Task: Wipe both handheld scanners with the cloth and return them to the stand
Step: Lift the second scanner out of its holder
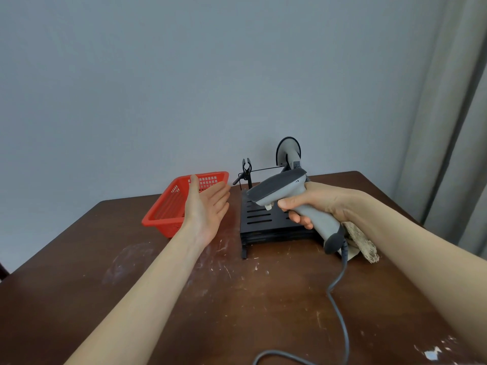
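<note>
Right hand (316, 204) grips a scanner (290, 201) over the stand (261, 219) — cloth (361, 242) beneath the wrist; left hand (208, 206) flat, holding nothing.

Scuffed table (184, 299) — red basket (160, 219), black stand (259, 219), cloth (361, 241).

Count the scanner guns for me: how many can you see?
2. One scanner is gripped by the right hand above the black stand. The second scanner sits behind it at the stand's far edge, partly hidden, so I identify it cautiously.
</note>
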`<state>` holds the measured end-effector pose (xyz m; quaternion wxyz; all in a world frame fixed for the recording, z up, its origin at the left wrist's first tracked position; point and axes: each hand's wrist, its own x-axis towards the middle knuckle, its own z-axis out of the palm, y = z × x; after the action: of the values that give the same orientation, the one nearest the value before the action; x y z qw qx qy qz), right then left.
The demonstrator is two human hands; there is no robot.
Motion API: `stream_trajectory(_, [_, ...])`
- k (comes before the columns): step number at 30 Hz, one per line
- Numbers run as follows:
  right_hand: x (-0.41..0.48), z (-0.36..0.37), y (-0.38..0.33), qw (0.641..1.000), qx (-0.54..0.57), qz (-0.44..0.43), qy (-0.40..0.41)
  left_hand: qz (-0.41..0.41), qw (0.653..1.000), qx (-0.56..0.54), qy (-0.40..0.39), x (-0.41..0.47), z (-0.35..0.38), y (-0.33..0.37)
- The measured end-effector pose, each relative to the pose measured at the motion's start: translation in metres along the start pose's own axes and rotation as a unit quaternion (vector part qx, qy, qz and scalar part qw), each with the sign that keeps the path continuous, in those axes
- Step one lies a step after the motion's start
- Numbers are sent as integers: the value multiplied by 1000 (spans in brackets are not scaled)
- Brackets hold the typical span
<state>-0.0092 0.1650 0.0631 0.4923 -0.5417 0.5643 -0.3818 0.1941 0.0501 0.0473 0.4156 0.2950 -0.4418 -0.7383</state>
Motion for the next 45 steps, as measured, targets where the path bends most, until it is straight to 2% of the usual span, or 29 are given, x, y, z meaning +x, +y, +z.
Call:
stream_trajectory(20, [-1,6,-1,999,-2,-18,34,-6,1000,7,-1,-2,3,0])
stream_trajectory(27, [-5,4,-1,1000,-1,-17,3,-4,1000,3,1,-4,4,1])
stream_trajectory(39, [-6,1,0,999,11,1,37,-2,1000,3,-6,-5,13,3])
stream_trajectory(42, [-6,-1,0,999,25,4,40,-3,1000,6,-12,-5,18,3])
stream_trajectory(45, [-7,-1,1,996,87,10,32,-5,1000,8,-5,-8,22,2])
